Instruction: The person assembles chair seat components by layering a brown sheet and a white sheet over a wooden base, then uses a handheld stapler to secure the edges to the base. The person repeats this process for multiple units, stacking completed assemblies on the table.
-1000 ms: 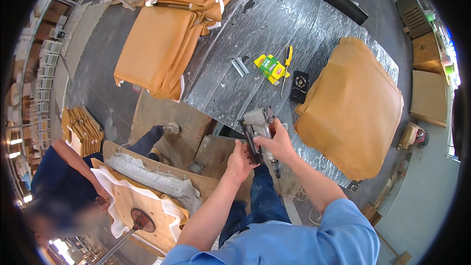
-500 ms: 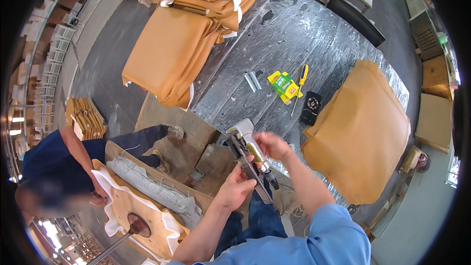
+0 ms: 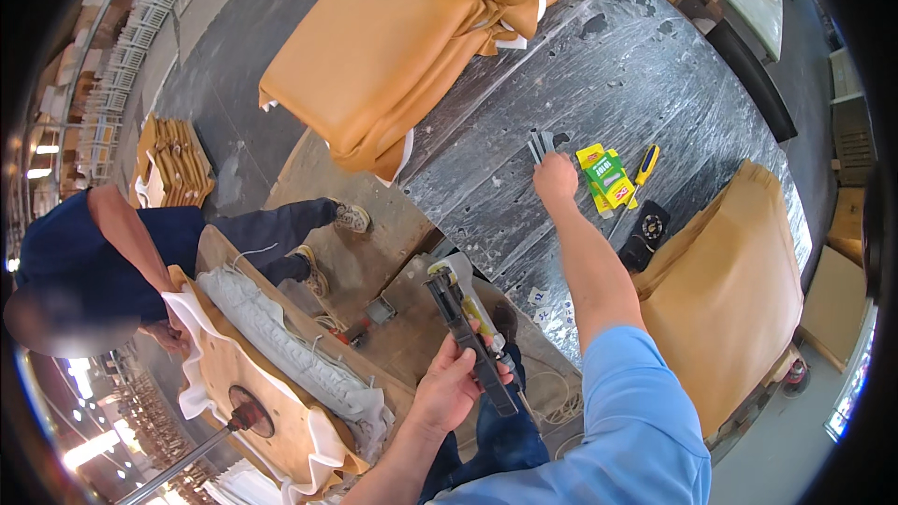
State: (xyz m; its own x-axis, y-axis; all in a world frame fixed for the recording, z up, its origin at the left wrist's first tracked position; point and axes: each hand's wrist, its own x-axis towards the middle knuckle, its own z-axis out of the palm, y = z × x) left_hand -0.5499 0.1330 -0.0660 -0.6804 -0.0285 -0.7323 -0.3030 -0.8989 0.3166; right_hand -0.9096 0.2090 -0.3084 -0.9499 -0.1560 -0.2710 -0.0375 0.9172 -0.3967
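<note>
My left hand (image 3: 452, 383) is closed around a pneumatic staple gun (image 3: 458, 304), held tilted in front of my body. The gun has a pale upper body and a long dark magazine rail. Stretched out over the table, my right hand (image 3: 556, 178) is closed at the near end of several grey staple strips (image 3: 541, 143). Its fingertips are mostly hidden by the back of the hand. Just right of it lies a yellow and green box (image 3: 605, 178), with a yellow-handled screwdriver (image 3: 646, 165) beside the box.
A black round-dialled object (image 3: 647, 229) lies by a stack of tan sheets (image 3: 725, 290) on the grey table (image 3: 486, 140). Folded tan covers (image 3: 374, 56) are piled at the far left. A co-worker (image 3: 112, 252) handles a padded wooden panel (image 3: 220, 360) at left.
My right hand has left the staple gun and reached forward to the staple strips. The left hand still holds the gun. My view has shifted, moving the table's things rightward in the picture.
</note>
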